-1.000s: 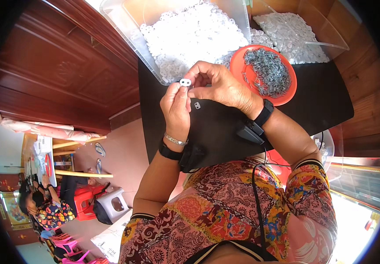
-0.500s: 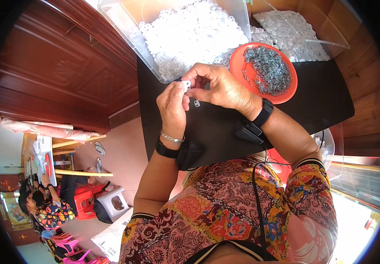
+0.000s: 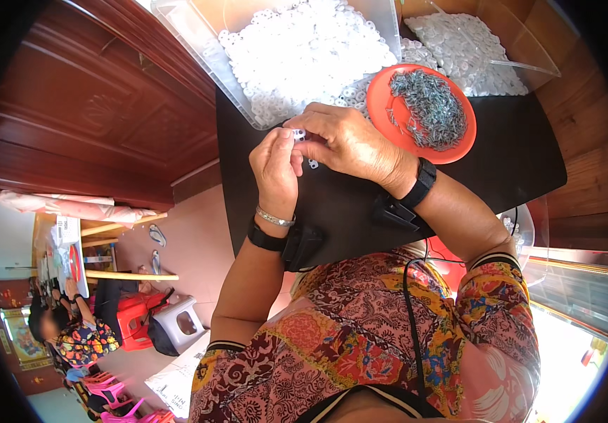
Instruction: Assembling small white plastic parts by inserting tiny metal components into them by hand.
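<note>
My left hand and my right hand meet over a black table top. Between their fingertips they pinch a small white plastic ring part. Another small white piece shows just below the fingers, and I cannot tell whether it is held or lying on the table. Just behind the hands stands a clear bin heaped with white ring parts. To the right of my right hand lies an orange round plate with a pile of small grey metal pieces.
A second clear bin with white parts stands at the back right. A dark wooden door or panel runs along the left. Lower left, another person sits near red and pink plastic stools and a white stool.
Both hands have stayed together above the table, shifting slightly toward the bin while the fingers work the small white part. The plate and bins have not moved.
</note>
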Tool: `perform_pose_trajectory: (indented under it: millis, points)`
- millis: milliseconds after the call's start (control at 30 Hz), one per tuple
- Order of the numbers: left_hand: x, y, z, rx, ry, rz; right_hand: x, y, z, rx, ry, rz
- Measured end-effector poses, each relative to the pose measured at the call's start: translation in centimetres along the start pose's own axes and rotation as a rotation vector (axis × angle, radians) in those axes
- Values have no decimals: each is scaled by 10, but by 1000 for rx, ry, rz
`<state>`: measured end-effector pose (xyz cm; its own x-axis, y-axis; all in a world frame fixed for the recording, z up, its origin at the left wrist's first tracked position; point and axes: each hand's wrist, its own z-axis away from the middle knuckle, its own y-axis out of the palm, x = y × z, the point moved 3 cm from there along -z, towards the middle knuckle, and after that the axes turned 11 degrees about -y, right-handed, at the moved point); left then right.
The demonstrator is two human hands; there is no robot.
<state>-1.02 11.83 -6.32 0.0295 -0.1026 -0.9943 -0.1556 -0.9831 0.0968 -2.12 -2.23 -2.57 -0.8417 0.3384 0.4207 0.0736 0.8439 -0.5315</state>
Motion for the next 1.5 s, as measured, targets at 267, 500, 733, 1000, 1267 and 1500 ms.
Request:
perform_pose_trajectory:
  millis: [267, 500, 733, 1000, 1267, 1500]
  points:
    - [7, 7, -2, 16, 51, -11, 1, 2, 1, 25, 16, 55]
    - [8, 5, -1, 29, 7, 33, 2, 3, 1, 24, 31, 28]
    - [5, 9, 3, 11, 69, 46, 8, 1, 0, -2, 29, 30]
    - [5, 12, 8, 19, 46, 156, 14, -1, 1, 18, -34, 114]
    - [-4, 8, 10, -15, 83, 135, 24, 0, -8, -73, -93, 114]
    - [-16, 2, 9, 39, 160, 135, 15, -3, -10, -100, -6, -84]
